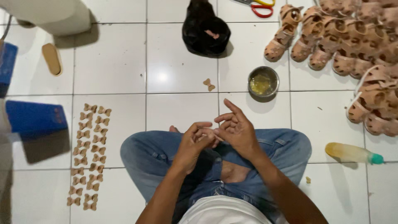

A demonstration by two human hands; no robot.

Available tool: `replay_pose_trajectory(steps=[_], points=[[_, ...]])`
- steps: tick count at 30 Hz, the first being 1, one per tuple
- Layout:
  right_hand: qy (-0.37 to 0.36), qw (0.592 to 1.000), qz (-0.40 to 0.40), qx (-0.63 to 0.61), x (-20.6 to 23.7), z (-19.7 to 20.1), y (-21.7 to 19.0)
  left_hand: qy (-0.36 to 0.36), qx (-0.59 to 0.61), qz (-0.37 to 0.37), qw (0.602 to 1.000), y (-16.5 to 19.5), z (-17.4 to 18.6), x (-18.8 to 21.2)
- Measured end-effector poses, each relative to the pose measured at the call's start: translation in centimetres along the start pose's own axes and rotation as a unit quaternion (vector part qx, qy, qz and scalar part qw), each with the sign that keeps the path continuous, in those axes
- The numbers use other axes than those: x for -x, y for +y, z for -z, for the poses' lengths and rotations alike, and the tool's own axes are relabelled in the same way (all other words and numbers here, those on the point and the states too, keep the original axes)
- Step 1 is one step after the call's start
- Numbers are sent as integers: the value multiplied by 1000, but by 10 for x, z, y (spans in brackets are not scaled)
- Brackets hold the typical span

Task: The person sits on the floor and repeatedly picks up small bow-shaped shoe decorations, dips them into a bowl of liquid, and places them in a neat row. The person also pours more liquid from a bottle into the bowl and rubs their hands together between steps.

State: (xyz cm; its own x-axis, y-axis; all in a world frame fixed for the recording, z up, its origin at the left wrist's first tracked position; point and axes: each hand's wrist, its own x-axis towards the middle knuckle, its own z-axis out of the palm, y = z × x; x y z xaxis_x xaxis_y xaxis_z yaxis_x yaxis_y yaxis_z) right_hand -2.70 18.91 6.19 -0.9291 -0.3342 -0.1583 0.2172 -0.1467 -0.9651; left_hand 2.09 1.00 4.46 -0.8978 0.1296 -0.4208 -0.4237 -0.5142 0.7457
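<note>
Two hands — left hand (191, 143), right hand (237, 130) — pinching one small bow piece (210, 134)

I sit on a white tiled floor (112, 62) carrying two columns of tan bow pieces (88, 155) at my left, one loose bow piece (209, 84), a metal bowl (263, 81) of yellowish, possibly adhesive, content, a black bag (205, 31), piled tan sandals (356, 45), a bottle (352, 153), and blue boxes (35, 117).
</note>
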Motion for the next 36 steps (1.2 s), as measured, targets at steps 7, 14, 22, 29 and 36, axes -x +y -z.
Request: replay_pose_trajectory(steps=[7, 14, 22, 29, 36], points=[[169, 868, 95, 457, 1, 91, 15, 76, -95, -4, 993, -2, 10, 10], [133, 733, -2, 667, -56, 178, 26, 116, -131, 49, 983, -3, 28, 14], [93, 731, -25, 676, -84, 173, 29, 151, -96, 109, 978, -5, 26, 9], [134, 760, 9, 636, -79, 178, 33, 118, -79, 75, 987, -4, 21, 0], [105, 781, 37, 615, -71, 182, 40, 73, -48, 43, 995, 0, 0, -5]])
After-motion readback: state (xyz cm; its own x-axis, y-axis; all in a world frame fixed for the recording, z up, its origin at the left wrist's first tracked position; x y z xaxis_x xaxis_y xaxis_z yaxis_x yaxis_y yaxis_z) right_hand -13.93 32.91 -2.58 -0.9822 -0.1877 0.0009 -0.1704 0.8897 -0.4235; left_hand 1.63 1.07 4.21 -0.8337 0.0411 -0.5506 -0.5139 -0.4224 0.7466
